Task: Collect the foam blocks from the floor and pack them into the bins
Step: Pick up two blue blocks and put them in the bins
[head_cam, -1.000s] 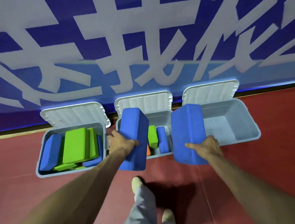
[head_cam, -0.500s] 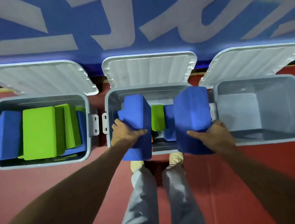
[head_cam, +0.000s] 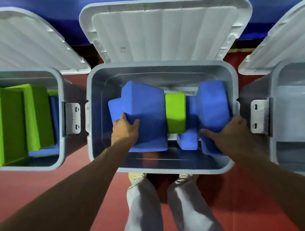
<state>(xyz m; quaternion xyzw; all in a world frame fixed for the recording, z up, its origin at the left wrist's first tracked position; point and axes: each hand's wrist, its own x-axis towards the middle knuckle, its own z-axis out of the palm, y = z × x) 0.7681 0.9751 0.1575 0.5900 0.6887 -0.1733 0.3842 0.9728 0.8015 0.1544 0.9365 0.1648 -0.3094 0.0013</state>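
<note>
Nearest the camera, grey trouser legs (head_cam: 143, 213) and pale shoes (head_cam: 135, 176) stood on the red floor (head_cam: 34, 182), toes tucked just under the near rim of the middle bin (head_cam: 171, 170). Both forearms reached over that rim.

The left hand (head_cam: 125, 130) gripped a large blue foam block (head_cam: 146, 116), fingers curled over its top edge and thumb on the near face. The block sat tilted inside the bin's mouth, with a strip of open room between it and the left wall. The right hand (head_cam: 232, 132) clasped a second blue block (head_cam: 212, 106), which stood close against the right wall by the rim.

Between the two blocks a green block (head_cam: 176, 113) stood upright beside a smaller blue block (head_cam: 188, 141). Bare grey bin floor showed along the near and far walls.

To the left, another bin (head_cam: 60, 105) held green blocks (head_cam: 1, 125) packed on edge. The right bin (head_cam: 276, 123) showed its grey floor. All three white lids (head_cam: 168, 27) leaned open against the blue wall (head_cam: 74, 35).

Half a second before, both carried blocks hung across the middle bin's near rim; now they lay within its walls, lower down, and the bins filled far more of the view.
</note>
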